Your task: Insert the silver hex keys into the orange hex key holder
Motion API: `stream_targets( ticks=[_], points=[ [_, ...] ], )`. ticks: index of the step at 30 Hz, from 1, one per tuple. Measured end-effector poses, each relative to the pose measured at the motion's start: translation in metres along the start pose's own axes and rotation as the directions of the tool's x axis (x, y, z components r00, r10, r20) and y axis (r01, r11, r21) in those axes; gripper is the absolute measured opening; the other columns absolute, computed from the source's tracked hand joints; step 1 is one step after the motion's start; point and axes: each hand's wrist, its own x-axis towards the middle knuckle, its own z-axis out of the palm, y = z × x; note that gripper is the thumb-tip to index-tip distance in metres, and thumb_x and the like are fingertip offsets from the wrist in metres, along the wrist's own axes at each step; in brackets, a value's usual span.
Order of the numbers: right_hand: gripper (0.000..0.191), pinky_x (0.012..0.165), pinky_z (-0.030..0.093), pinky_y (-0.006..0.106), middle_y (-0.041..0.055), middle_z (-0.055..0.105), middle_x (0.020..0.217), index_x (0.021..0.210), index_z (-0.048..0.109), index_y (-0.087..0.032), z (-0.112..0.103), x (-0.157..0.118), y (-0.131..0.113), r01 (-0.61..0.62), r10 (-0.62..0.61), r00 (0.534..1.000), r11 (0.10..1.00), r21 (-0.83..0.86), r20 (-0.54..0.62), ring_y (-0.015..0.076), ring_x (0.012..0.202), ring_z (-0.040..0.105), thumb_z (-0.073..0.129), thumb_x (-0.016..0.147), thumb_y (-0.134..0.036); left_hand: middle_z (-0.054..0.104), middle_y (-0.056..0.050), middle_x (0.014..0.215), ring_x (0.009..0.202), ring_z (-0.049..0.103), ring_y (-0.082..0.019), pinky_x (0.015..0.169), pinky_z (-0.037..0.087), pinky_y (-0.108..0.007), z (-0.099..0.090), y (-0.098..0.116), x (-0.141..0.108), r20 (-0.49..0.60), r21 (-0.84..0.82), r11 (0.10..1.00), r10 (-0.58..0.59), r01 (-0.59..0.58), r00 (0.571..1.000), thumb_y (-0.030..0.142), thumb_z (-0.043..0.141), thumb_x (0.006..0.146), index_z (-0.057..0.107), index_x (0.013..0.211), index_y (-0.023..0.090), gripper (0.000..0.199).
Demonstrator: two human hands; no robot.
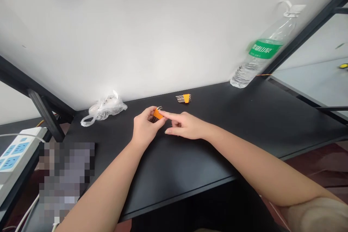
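My left hand (145,124) grips an orange holder (157,114) with metal hex keys in it, just above the black table. The bent ends of the keys stick up past the holder's top. My right hand (186,125) reaches in from the right; its outstretched index fingertip touches the holder's right side, and its thumb is apart from that finger with nothing visible between them. A second orange holder with hex keys (186,98) lies farther back on the table, near the wall.
A crumpled clear plastic bag (107,107) lies at the back left. A large water bottle with a green label (262,49) stands at the back right. A white power strip (16,152) and a pixelated dark object (70,174) are at the left. The black table (176,174) has a front edge close below.
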Motion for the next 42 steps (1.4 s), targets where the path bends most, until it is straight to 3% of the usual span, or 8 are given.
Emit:
stream_targets(
  ticks=[2, 4, 9, 12, 14, 21, 25, 42],
  points=[
    [0.051, 0.067, 0.046, 0.028, -0.003, 0.065, 0.073, 0.148, 0.058, -0.028, -0.005, 0.0, 0.004, 0.037, -0.05, 0.989, 0.995, -0.095, -0.14, 0.0127, 0.063, 0.055, 0.062, 0.098, -0.04, 0.077, -0.004, 0.103, 0.087, 0.074, -0.019, 0.083, 0.062, -0.032, -0.001, -0.002, 0.001, 0.024, 0.015, 1.0, 0.002, -0.002, 1.0, 0.043, 0.082, 0.077, 0.072, 0.116, 0.022, 0.046],
    [0.029, 0.071, 0.046, 0.029, 0.0019, 0.068, 0.085, 0.121, 0.074, -0.023, -0.012, 0.0, 0.008, 0.028, -0.079, 0.969, 0.977, -0.213, -0.233, 0.0142, 0.071, 0.058, 0.061, 0.097, -0.031, 0.077, -0.004, 0.103, 0.088, 0.074, -0.02, 0.085, 0.062, -0.034, -0.002, -0.004, 0.002, 0.044, 0.044, 0.999, 0.004, -0.006, 0.999, 0.043, 0.081, 0.078, 0.071, 0.117, 0.022, 0.046],
    [0.002, 0.061, 0.039, 0.028, 0.0054, 0.065, 0.095, 0.084, 0.068, -0.02, -0.021, -0.004, 0.011, -0.06, 0.057, 0.998, 0.857, -0.512, -0.02, 0.0165, 0.074, 0.058, 0.068, 0.084, -0.022, 0.077, -0.004, 0.103, 0.089, 0.073, -0.019, 0.086, 0.061, -0.034, -0.003, -0.007, 0.003, 0.086, 0.128, 0.991, 0.033, -0.044, 0.996, 0.043, 0.077, 0.081, 0.069, 0.119, 0.023, 0.043],
    [0.011, 0.056, 0.033, 0.029, 0.0048, 0.064, 0.086, 0.072, 0.06, -0.02, -0.019, -0.005, 0.009, -0.096, 0.128, 0.992, 0.8, -0.592, 0.013, 0.0153, 0.066, 0.054, 0.066, 0.08, -0.014, 0.076, -0.004, 0.101, 0.084, 0.072, -0.02, 0.082, 0.06, -0.034, -0.004, -0.007, 0.003, 0.123, 0.243, 0.964, 0.079, -0.107, 0.989, 0.044, 0.078, 0.081, 0.069, 0.118, 0.024, 0.043],
    [0.014, 0.055, 0.031, 0.029, 0.004, 0.063, 0.081, 0.071, 0.056, -0.02, -0.018, -0.005, 0.007, -0.1, 0.116, 0.993, 0.796, -0.597, -0.012, 0.0152, 0.064, 0.052, 0.065, 0.077, -0.012, 0.076, -0.003, 0.101, 0.083, 0.07, -0.02, 0.081, 0.059, -0.034, -0.004, -0.006, 0.002, 0.152, 0.32, 0.936, 0.103, -0.148, 0.983, 0.046, 0.077, 0.082, 0.068, 0.119, 0.024, 0.045],
    [0.012, 0.06, 0.034, 0.025, -0.0022, 0.06, 0.074, 0.08, 0.054, -0.021, -0.022, -0.007, 0.0, 0.03, -0.045, 0.998, 0.942, -0.334, -0.039, 0.0129, 0.064, 0.05, 0.058, 0.079, -0.009, 0.074, 0.0, 0.093, 0.076, 0.066, -0.017, 0.074, 0.054, -0.03, -0.006, -0.003, 0.001, 0.221, 0.4, 0.89, 0.136, -0.217, 0.966, 0.049, 0.075, 0.084, 0.067, 0.119, 0.025, 0.044],
    [0.014, 0.062, 0.034, 0.026, -0.0014, 0.059, 0.076, 0.08, 0.056, -0.021, -0.022, -0.007, -0.001, 0.094, -0.12, 0.991, 0.934, -0.344, -0.057, 0.0136, 0.067, 0.049, 0.056, 0.078, -0.007, 0.074, 0.0, 0.094, 0.078, 0.067, -0.017, 0.075, 0.053, -0.03, -0.005, -0.003, 0.001, 0.219, 0.415, 0.881, 0.146, -0.228, 0.965, 0.049, 0.074, 0.084, 0.066, 0.12, 0.025, 0.044],
    [0.02, 0.073, 0.045, 0.031, 0.0055, 0.065, 0.092, 0.094, 0.074, -0.021, -0.03, -0.012, 0.003, 0.17, -0.204, 0.978, 0.883, -0.438, -0.032, 0.0176, 0.078, 0.059, 0.055, 0.096, -0.016, 0.075, -0.001, 0.097, 0.079, 0.067, -0.018, 0.075, 0.051, -0.029, -0.004, -0.006, -0.001, 0.299, 0.466, 0.814, 0.224, -0.347, 0.928, 0.049, 0.072, 0.086, 0.064, 0.122, 0.025, 0.045]
  ],
)
